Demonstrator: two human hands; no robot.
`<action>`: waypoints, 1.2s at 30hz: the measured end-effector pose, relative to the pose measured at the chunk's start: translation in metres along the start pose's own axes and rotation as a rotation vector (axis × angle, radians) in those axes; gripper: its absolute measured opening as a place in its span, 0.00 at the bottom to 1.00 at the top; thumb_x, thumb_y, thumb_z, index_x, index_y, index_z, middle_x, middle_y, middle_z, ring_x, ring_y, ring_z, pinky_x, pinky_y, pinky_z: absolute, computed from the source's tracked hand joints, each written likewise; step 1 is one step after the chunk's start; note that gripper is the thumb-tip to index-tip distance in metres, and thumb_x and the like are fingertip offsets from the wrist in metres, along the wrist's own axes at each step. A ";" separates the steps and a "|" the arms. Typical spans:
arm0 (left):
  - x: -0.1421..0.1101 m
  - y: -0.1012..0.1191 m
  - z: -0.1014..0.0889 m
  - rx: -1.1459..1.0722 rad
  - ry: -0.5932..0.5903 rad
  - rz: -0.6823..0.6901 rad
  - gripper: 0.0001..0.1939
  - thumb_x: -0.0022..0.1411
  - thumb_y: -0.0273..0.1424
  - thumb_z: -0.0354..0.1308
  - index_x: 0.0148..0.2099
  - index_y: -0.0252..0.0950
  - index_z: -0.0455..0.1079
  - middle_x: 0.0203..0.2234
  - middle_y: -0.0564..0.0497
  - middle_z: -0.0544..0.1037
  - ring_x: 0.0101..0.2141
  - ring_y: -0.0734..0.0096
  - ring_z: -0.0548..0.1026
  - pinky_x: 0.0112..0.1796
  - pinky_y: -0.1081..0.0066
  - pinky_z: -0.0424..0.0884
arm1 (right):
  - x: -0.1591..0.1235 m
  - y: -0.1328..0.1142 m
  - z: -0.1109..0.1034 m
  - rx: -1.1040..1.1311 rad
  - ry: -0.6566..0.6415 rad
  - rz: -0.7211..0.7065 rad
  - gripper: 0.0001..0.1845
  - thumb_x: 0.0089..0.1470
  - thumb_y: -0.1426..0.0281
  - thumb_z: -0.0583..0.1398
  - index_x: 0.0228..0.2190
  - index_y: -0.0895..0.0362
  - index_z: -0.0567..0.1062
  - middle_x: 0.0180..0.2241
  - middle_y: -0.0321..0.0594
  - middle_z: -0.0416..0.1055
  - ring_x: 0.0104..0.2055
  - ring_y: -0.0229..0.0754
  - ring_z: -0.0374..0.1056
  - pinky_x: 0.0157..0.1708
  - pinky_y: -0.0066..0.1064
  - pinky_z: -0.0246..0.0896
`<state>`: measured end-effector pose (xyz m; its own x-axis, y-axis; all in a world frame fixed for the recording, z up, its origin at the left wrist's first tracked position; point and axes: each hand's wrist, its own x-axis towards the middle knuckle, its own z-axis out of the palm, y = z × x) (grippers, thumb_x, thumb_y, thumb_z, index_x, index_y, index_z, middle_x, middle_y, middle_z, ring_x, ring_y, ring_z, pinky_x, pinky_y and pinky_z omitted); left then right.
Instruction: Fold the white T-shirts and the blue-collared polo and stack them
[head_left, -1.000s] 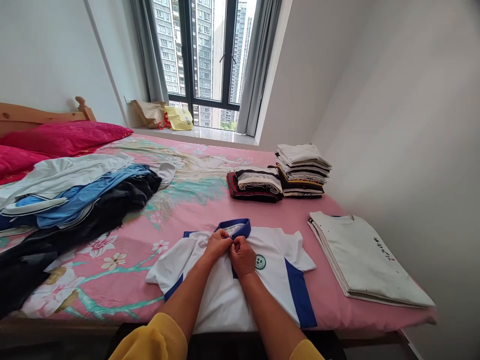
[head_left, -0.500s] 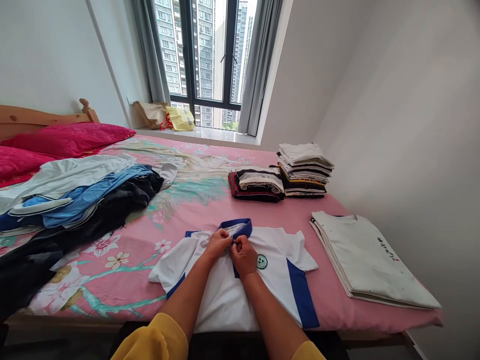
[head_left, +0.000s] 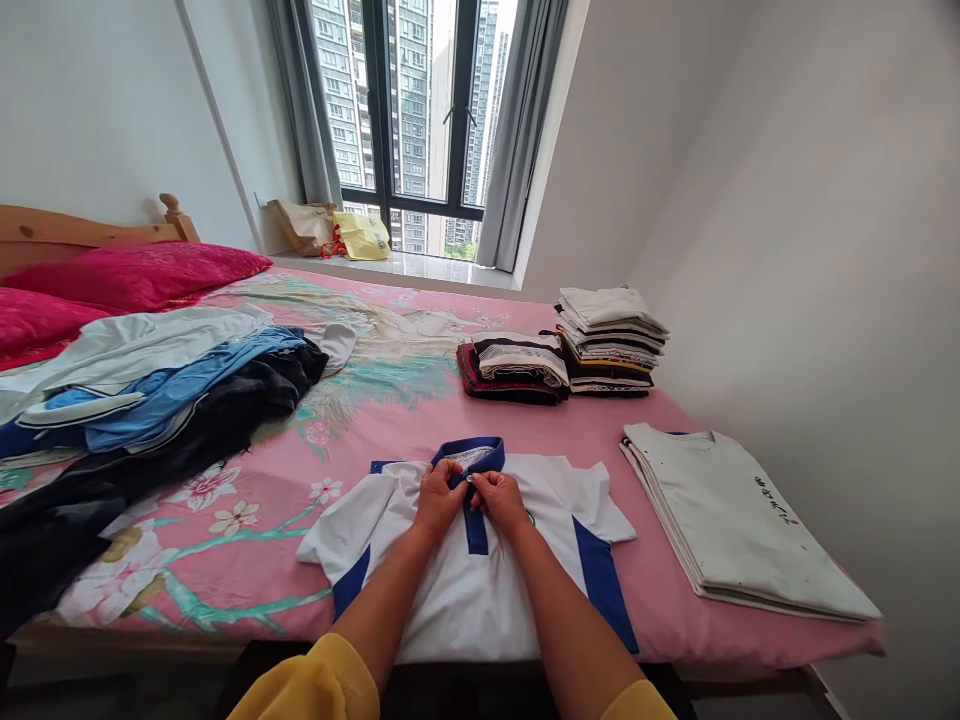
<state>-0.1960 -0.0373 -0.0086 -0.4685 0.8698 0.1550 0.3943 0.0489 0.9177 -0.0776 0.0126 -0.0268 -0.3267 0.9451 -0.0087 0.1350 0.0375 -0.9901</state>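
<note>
White and royal blue, a short-sleeved polo shirt (head_left: 465, 610) lies front up before me on the near edge of a bed (head_left: 405, 430) spread with a pink floral sheet, its blue collar (head_left: 491, 455) pointing away from me. My left hand (head_left: 439, 495) and right hand (head_left: 499, 498) meet just below that collar, fingertips pinching the top of the dark blue placket (head_left: 475, 530) on either side of a small pale button (head_left: 469, 478); whether the button sits through its hole I cannot tell. My right hand covers most of a green badge on the shirt's chest, and my forearms, bare below yellow sleeves (head_left: 341, 670), cross above its lower half. Right of the shirt, near but apart, rests a flat pile of pale tops (head_left: 757, 540), the uppermost bearing dark lettering. Beyond the shirt, toward the right, a tall stack of folded clothes (head_left: 611, 340) stands against a lower stack (head_left: 517, 365) that includes red plaid. Left of the shirt sprawls a loose heap of clothes (head_left: 180, 400) in white, light blue and black, with crimson pillows (head_left: 142, 275) behind it. Farthest beyond the shirt, a paper bag (head_left: 304, 225) and a yellow bag (head_left: 362, 237) sit by the window (head_left: 420, 190).
</note>
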 end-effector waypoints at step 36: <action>-0.009 -0.041 -0.122 0.501 0.111 0.050 0.20 0.55 0.41 0.54 0.47 0.38 0.70 0.45 0.44 0.74 0.48 0.55 0.69 0.53 0.59 0.58 | -0.017 0.005 0.007 0.033 0.292 -0.147 0.14 0.53 0.57 0.53 0.27 0.55 0.66 0.16 0.31 0.64 0.19 0.38 0.60 0.23 0.28 0.58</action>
<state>-0.3044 -0.1065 -0.0030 -0.5094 0.8212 0.2571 0.7362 0.2611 0.6244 -0.0781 -0.0051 -0.0325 -0.0573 0.9837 0.1705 0.0739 0.1745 -0.9819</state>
